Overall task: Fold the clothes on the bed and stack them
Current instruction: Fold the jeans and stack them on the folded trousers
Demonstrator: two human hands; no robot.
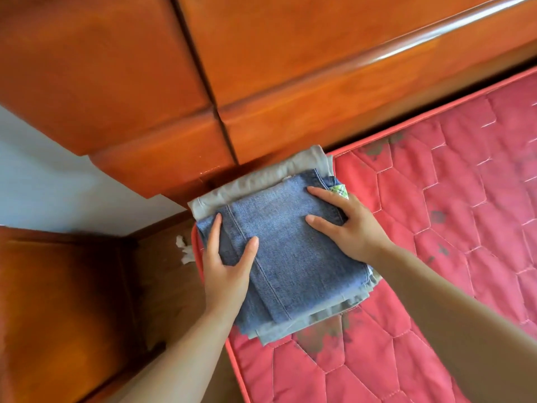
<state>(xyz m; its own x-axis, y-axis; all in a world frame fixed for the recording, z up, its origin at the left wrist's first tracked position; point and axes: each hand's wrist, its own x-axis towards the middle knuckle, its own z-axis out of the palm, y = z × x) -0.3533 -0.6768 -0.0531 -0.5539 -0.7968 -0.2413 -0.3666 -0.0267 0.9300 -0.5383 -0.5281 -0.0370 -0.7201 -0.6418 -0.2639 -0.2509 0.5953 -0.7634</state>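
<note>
Stacking step: flat, straight-fingered left hand (229, 269) and right hand (350, 228) press folded blue denim jeans (293, 257) onto folded grey garment (258, 177) on red quilted mattress (450, 205); next probably square edges, release.

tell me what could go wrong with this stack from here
1. The stack sits at the very corner of the mattress, with its left side at the rim. A push from the left hand could slide it off the bed.
2. The folded jeans lie askew on the grey garment, so further layers may lean.
3. A green checked piece pokes out by the right hand and might drag loose when that hand lifts.
</note>
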